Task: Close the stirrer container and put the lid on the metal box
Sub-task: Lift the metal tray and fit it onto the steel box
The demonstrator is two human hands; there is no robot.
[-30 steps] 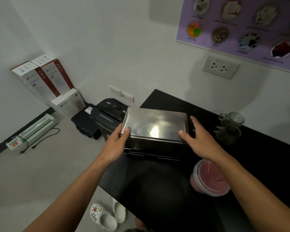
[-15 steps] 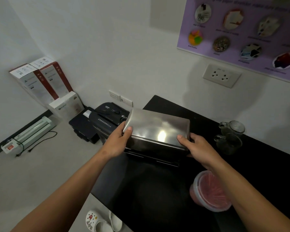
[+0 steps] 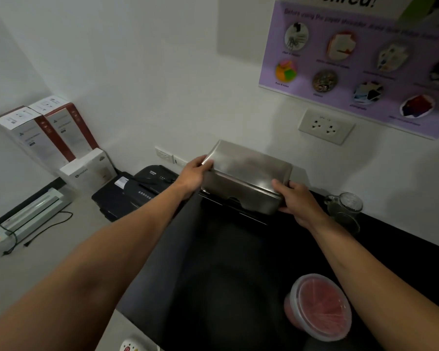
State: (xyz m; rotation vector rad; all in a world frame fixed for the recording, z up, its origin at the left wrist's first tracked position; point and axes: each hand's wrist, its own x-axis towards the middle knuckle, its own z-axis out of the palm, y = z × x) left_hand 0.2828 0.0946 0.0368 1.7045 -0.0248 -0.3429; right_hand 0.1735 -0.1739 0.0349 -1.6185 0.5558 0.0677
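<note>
A shiny metal box [image 3: 238, 196] with its flat metal lid [image 3: 249, 164] on top sits at the far edge of the black counter [image 3: 226, 274], close to the wall. My left hand [image 3: 193, 173] grips the box's left end, thumb on the lid. At the right end, my right hand [image 3: 298, 198] holds the near corner. The stirrer container [image 3: 317, 307], a round clear tub of pink stirrers with a clear lid on it, stands near the counter's front right.
Two glass jars [image 3: 345, 209] stand against the wall right of the box. A black shredder [image 3: 147, 186] sits on the floor left of the counter, with white boxes [image 3: 46, 133] and a laminator [image 3: 28, 219] further left. A wall socket [image 3: 325, 126] is above.
Both hands have slid the lidded box away from me toward the wall. My right hand dropped from the lid's edge to the box's right corner. The view tilted upward.
</note>
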